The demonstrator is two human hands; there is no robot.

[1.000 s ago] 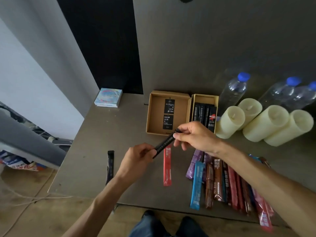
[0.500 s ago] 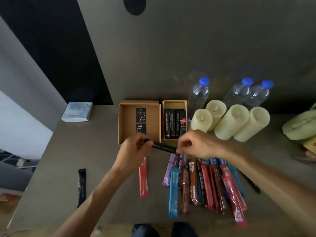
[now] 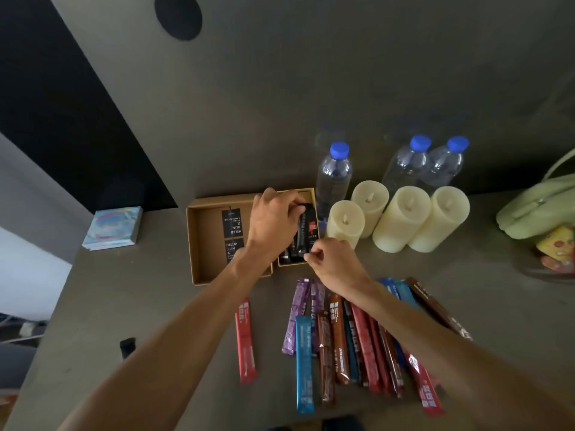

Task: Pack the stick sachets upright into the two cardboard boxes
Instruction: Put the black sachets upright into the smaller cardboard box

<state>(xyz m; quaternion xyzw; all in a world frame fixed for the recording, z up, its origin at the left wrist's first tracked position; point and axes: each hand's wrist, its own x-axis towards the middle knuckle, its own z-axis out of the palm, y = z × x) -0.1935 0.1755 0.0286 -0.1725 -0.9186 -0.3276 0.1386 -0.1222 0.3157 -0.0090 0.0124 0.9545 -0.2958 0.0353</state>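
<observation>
Head view: left hand (image 3: 273,222) and right hand (image 3: 333,262) pinch a sachet (image 3: 303,231) by its ends in the box (image 3: 306,191); we judge it light, limp, best held there.

The left hand (image 3: 273,219) hides the far end of the black sachet (image 3: 301,234) it pinches, the narrow box's (image 3: 308,191) left side and the wall it shares with the wide box (image 3: 202,244). The right hand's (image 3: 334,262) curled fingers (image 3: 311,257) face away, so whether they hold anything cannot be told. The left forearm (image 3: 186,331) hides most of a dark packet (image 3: 127,346); the right forearm (image 3: 413,331) crosses the coloured sachets (image 3: 339,337). The green bag (image 3: 535,209) is cut by the right edge. The sachets' print is too small to read.
</observation>
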